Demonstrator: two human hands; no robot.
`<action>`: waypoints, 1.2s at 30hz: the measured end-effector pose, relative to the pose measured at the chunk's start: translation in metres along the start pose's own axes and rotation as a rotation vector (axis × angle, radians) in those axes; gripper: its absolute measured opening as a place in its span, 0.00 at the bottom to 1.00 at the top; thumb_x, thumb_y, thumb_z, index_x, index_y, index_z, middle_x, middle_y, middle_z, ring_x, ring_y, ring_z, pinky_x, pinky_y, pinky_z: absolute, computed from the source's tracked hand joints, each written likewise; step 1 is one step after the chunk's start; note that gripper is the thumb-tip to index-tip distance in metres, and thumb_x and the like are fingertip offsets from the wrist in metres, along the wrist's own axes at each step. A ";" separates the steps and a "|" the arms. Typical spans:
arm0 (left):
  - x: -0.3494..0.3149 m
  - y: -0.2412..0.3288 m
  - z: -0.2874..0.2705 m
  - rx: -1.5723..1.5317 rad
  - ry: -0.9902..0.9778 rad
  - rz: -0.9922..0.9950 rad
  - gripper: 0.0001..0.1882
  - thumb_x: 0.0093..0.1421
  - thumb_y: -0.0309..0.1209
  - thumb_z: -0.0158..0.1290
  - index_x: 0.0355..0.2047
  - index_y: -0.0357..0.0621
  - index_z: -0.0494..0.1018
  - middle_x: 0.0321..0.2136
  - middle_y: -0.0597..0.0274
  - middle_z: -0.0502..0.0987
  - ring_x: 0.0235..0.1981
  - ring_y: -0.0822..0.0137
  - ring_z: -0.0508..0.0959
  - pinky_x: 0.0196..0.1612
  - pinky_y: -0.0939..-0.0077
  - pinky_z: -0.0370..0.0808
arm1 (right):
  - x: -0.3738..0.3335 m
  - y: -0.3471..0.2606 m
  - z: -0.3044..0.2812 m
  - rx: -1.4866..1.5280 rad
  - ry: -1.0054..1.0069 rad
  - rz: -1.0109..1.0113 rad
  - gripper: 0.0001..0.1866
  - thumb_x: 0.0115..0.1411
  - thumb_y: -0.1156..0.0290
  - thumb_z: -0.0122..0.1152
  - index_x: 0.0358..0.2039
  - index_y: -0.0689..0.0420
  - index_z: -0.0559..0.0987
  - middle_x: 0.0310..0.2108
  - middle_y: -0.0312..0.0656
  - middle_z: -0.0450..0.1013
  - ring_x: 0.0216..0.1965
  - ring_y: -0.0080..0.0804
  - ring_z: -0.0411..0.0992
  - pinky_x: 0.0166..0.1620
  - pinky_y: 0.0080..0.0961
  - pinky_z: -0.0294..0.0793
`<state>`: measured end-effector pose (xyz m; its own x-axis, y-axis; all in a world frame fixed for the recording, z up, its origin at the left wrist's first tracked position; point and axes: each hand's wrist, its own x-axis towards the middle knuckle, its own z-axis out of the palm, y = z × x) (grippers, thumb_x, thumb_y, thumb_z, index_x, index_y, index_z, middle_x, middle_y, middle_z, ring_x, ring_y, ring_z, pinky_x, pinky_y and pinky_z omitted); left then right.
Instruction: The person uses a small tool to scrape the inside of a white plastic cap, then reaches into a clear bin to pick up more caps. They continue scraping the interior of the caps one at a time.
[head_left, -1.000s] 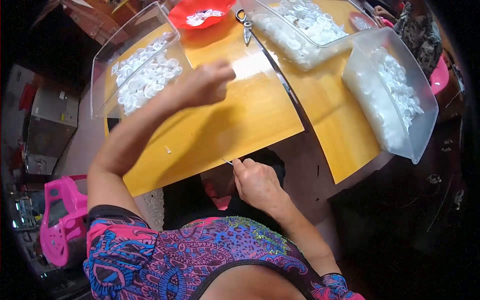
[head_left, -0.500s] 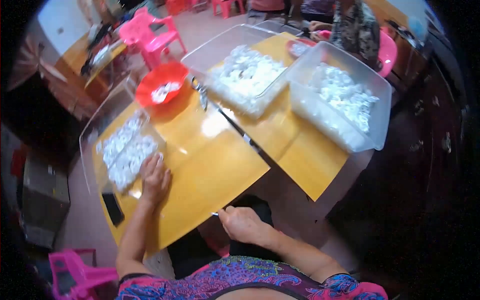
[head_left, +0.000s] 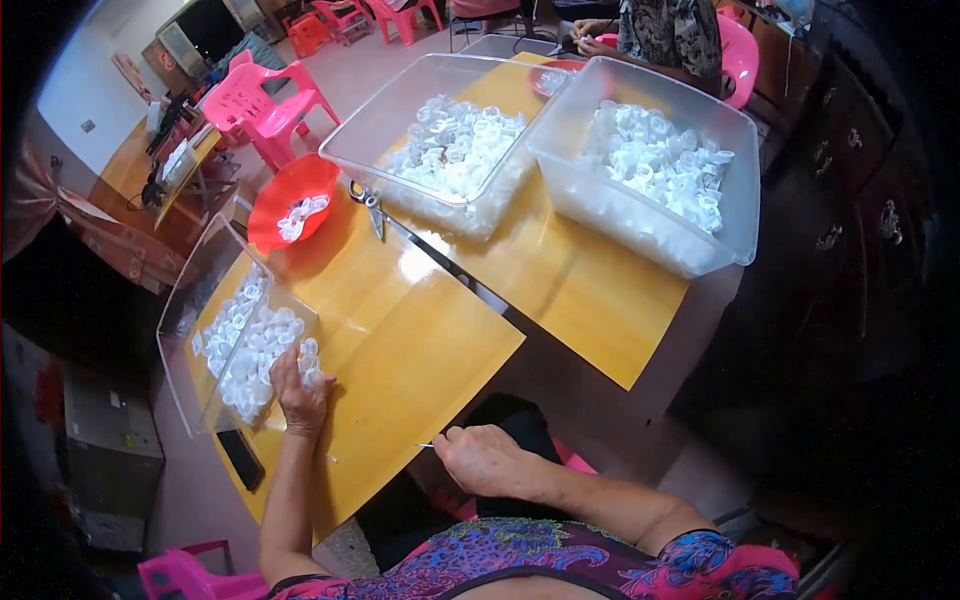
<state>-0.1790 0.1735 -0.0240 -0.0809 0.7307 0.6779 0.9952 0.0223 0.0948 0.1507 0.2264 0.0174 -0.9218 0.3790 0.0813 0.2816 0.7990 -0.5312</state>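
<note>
My left hand (head_left: 303,397) is at the near edge of a pile of small white plastic ring-shaped pieces (head_left: 270,345). Its thumb and fingers are apart and touch the closest pieces. The pile lies by a clear plastic bin (head_left: 175,375) on the left of the yellow table (head_left: 400,345). Low in front of me, just off the table's near edge, my right hand (head_left: 485,460) is closed round a thin tool with a slim metal tip (head_left: 425,445). The tool's handle is hidden inside the fist, so its kind does not show.
Two big translucent bins (head_left: 345,150) (head_left: 745,200) full of similar white pieces stand farther back. A red bowl (head_left: 270,205) holds a few, beside scissors (head_left: 370,205). A black phone-like slab (head_left: 240,460) lies at the left edge. A gap (head_left: 485,295) splits the tabletop. Another person (head_left: 665,40) sits behind.
The whole view has shifted and become sharper. My left hand's fingers have spread more at the pile. My right hand still grips the thin tool in about the same place.
</note>
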 end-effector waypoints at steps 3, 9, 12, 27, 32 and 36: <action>0.005 -0.001 -0.001 0.045 -0.004 0.058 0.33 0.56 0.46 0.56 0.51 0.30 0.66 0.46 0.42 0.71 0.47 0.44 0.70 0.52 0.53 0.64 | 0.000 0.002 0.002 0.020 0.017 0.019 0.10 0.48 0.75 0.56 0.32 0.63 0.71 0.22 0.50 0.72 0.24 0.44 0.75 0.27 0.35 0.75; 0.074 0.039 -0.033 -0.040 0.128 0.169 0.24 0.62 0.37 0.49 0.52 0.30 0.65 0.46 0.43 0.70 0.47 0.46 0.69 0.52 0.53 0.64 | -0.003 -0.001 -0.006 0.046 0.055 0.029 0.08 0.44 0.74 0.57 0.25 0.66 0.77 0.20 0.51 0.74 0.22 0.43 0.77 0.24 0.34 0.77; 0.173 0.086 -0.031 -0.274 0.153 0.279 0.21 0.58 0.25 0.52 0.52 0.32 0.65 0.47 0.43 0.69 0.48 0.48 0.71 0.51 0.60 0.68 | -0.004 0.001 0.002 0.078 -0.068 0.068 0.09 0.42 0.75 0.58 0.24 0.66 0.80 0.21 0.52 0.76 0.25 0.44 0.78 0.26 0.35 0.78; 0.385 0.126 0.168 -0.170 -1.281 0.179 0.59 0.43 0.54 0.65 0.67 0.54 0.41 0.61 0.40 0.57 0.59 0.48 0.64 0.51 0.52 0.72 | -0.005 0.003 0.002 0.270 0.011 -0.024 0.11 0.43 0.74 0.59 0.28 0.67 0.78 0.21 0.56 0.74 0.23 0.46 0.77 0.23 0.39 0.76; 0.367 0.157 0.177 -0.031 -1.383 0.144 0.65 0.37 0.51 0.68 0.67 0.50 0.39 0.63 0.43 0.55 0.63 0.51 0.58 0.64 0.62 0.54 | -0.005 0.004 -0.003 0.187 -0.021 -0.022 0.10 0.45 0.74 0.57 0.27 0.69 0.76 0.22 0.56 0.74 0.23 0.46 0.77 0.23 0.37 0.76; 0.368 0.151 0.203 0.044 -1.365 0.215 0.64 0.36 0.50 0.68 0.67 0.51 0.41 0.62 0.44 0.57 0.63 0.52 0.58 0.63 0.60 0.58 | -0.005 0.007 -0.004 0.131 0.023 -0.020 0.09 0.45 0.75 0.56 0.25 0.68 0.75 0.21 0.54 0.73 0.23 0.45 0.77 0.23 0.36 0.76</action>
<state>-0.0478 0.5840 0.0918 0.1642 0.8044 -0.5709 0.9842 -0.1725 0.0400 0.1582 0.2314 0.0165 -0.9201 0.3755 0.1116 0.2246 0.7391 -0.6351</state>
